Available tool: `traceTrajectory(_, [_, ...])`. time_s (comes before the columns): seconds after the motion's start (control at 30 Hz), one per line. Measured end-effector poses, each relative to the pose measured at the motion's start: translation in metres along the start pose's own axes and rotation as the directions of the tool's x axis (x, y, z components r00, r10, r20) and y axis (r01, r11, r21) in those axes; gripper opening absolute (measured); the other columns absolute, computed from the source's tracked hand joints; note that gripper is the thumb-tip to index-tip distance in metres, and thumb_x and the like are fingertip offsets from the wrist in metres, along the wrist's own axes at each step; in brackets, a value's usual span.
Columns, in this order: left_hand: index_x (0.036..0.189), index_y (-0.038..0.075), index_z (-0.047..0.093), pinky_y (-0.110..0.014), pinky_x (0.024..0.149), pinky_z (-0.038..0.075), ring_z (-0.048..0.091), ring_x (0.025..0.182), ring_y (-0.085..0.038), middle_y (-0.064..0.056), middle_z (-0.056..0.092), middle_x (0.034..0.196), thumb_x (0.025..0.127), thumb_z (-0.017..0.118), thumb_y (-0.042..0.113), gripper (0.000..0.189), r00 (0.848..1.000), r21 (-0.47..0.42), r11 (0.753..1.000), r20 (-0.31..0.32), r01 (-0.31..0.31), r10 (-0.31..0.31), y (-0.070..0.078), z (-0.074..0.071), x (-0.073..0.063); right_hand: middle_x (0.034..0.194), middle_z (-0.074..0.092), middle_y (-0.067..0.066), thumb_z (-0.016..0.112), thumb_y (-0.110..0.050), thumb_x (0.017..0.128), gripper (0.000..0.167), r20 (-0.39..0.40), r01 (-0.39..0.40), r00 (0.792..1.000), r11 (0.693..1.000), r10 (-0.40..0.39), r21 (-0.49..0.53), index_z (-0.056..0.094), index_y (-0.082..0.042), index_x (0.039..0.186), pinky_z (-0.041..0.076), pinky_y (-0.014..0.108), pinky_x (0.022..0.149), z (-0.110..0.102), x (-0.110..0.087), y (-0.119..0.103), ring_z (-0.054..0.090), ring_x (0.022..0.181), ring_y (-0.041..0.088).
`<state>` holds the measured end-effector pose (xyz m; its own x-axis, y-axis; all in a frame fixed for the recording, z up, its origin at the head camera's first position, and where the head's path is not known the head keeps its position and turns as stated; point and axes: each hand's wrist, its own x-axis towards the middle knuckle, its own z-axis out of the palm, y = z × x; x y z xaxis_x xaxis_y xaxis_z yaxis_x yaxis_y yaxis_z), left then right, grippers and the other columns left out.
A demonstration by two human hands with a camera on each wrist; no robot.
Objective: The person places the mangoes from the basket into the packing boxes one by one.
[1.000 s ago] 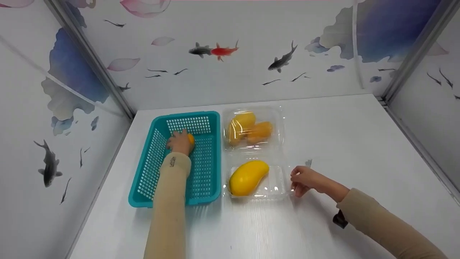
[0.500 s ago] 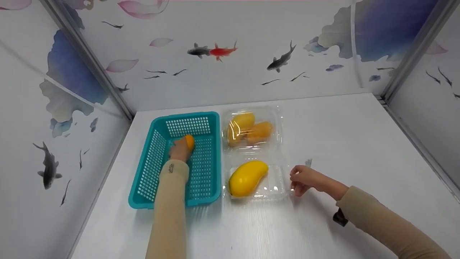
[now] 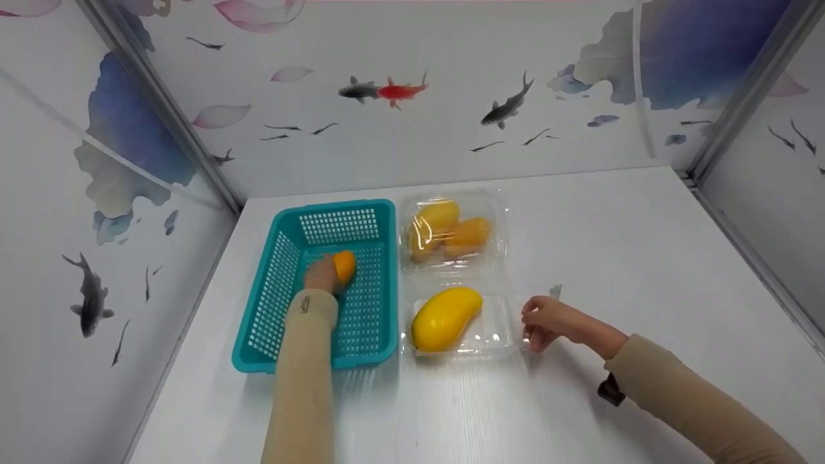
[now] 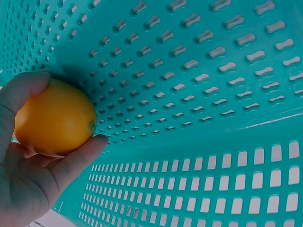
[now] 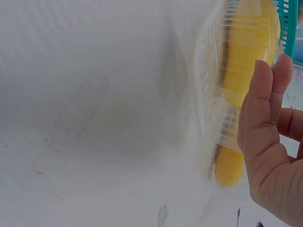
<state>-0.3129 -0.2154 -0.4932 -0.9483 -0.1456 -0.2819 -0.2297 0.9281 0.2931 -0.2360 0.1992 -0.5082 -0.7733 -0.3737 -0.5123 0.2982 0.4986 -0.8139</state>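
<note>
Inside the teal basket [image 3: 364,303], my left hand [image 3: 320,276] grips an oval orange-yellow fruit [image 4: 59,118] with a green spot at one end. Thumb and fingers curl round its sides, just above the basket floor. My right hand [image 3: 548,322] stays at the right edge of a clear plastic clamshell box [image 3: 493,328]. In the right wrist view, two of its fingers [image 5: 260,109] lie nearly straight beside the box wall; whether they touch it I cannot tell. A large yellow mango [image 3: 446,319] lies in the box's near half.
Behind the open box stands a clear lidded part [image 3: 499,222] covering a yellow mango [image 3: 438,216] and an orange fruit [image 3: 474,232]. All stands on a white table [image 3: 612,245] with printed panels [image 3: 445,38] around it. The basket's raised rim [image 3: 393,283] adjoins the boxes.
My left hand has closed round the orange-yellow fruit and drawn it slightly toward me within the basket. The right hand, boxes and mango stay put.
</note>
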Motion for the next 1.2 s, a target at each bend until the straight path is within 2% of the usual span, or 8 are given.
traceTrajectory(0.23, [0.130, -0.002, 0.035, -0.047, 0.098, 0.035, 0.047, 0.102, -0.031, -0.020, 0.051, 0.117, 0.081, 0.064, 0.003, 0.057, 0.999, -0.137, 0.989, 0.008, 0.051, -0.051, -0.005, 0.000, -0.006, 0.074, 0.060, 0.010, 0.043, -0.011, 0.092, 0.024, -0.017, -0.028, 0.999, 1.000, 0.027, -0.010, 0.042, 0.006, 0.109, 0.053, 0.028, 0.056, 0.002, 0.003, 0.000, 0.059, 0.052, 0.012])
traceTrajectory(0.47, [0.132, -0.002, 0.031, -0.048, 0.094, 0.038, 0.047, 0.101, -0.032, -0.020, 0.049, 0.116, 0.081, 0.063, 0.009, 0.061, 0.996, -0.197, 0.977, 0.006, 0.084, -0.084, -0.014, -0.005, -0.009, 0.075, 0.060, 0.010, 0.044, -0.013, 0.092, 0.026, -0.021, -0.049, 0.999, 0.999, 0.049, -0.011, 0.042, 0.005, 0.111, 0.053, 0.027, 0.057, 0.002, 0.003, 0.003, 0.059, 0.053, 0.012])
traceTrajectory(0.6, [0.134, -0.001, 0.025, -0.048, 0.095, 0.038, 0.046, 0.103, -0.033, -0.020, 0.046, 0.117, 0.081, 0.063, 0.016, 0.067, 0.995, -0.294, 0.952, -0.019, 0.090, -0.100, -0.009, -0.016, -0.009, 0.076, 0.059, 0.009, 0.044, -0.014, 0.093, 0.027, -0.014, -0.057, 0.998, 0.998, 0.056, -0.013, 0.042, 0.005, 0.113, 0.053, 0.027, 0.057, 0.000, 0.002, 0.003, 0.059, 0.053, 0.012])
traceTrajectory(0.7, [0.137, -0.001, 0.020, -0.046, 0.092, 0.042, 0.048, 0.101, -0.032, -0.020, 0.046, 0.118, 0.081, 0.063, 0.020, 0.073, 0.995, -0.333, 0.941, -0.066, 0.054, -0.081, 0.003, -0.028, -0.010, 0.075, 0.059, 0.009, 0.043, -0.014, 0.093, 0.026, -0.010, -0.058, 0.998, 0.998, 0.058, -0.008, 0.042, 0.004, 0.112, 0.053, 0.026, 0.057, -0.001, 0.002, 0.003, 0.059, 0.053, 0.012])
traceTrajectory(0.9, [0.133, 0.001, 0.026, -0.041, 0.080, 0.046, 0.052, 0.091, -0.029, -0.017, 0.050, 0.108, 0.079, 0.062, 0.030, 0.072, 0.988, -0.287, 0.955, -0.155, -0.072, 0.027, 0.038, -0.050, -0.022, 0.072, 0.059, 0.007, 0.042, -0.012, 0.092, 0.022, 0.012, -0.007, 1.000, 1.000, 0.007, 0.014, 0.042, 0.005, 0.106, 0.053, 0.028, 0.058, -0.001, 0.000, 0.003, 0.059, 0.052, 0.011])
traceTrajectory(1.07, [0.126, 0.002, 0.033, -0.038, 0.072, 0.047, 0.054, 0.081, -0.026, -0.011, 0.053, 0.095, 0.076, 0.062, 0.036, 0.067, 0.965, -0.182, 0.966, -0.219, -0.186, 0.144, 0.072, -0.057, -0.039, 0.073, 0.059, 0.007, 0.042, -0.013, 0.092, 0.022, 0.051, 0.019, 0.998, 1.000, -0.019, 0.017, 0.041, 0.005, 0.105, 0.053, 0.027, 0.059, -0.003, -0.001, 0.003, 0.059, 0.054, 0.010])
traceTrajectory(1.2, [0.121, 0.005, 0.038, -0.034, 0.069, 0.046, 0.053, 0.078, -0.024, -0.008, 0.054, 0.091, 0.074, 0.064, 0.039, 0.064, 0.944, -0.138, 0.949, -0.216, -0.283, 0.250, 0.101, -0.055, -0.060, 0.076, 0.060, 0.009, 0.042, -0.013, 0.093, 0.024, 0.028, -0.013, 1.000, 1.000, 0.013, 0.012, 0.041, 0.005, 0.108, 0.053, 0.027, 0.059, -0.002, 0.002, 0.004, 0.059, 0.054, 0.011])
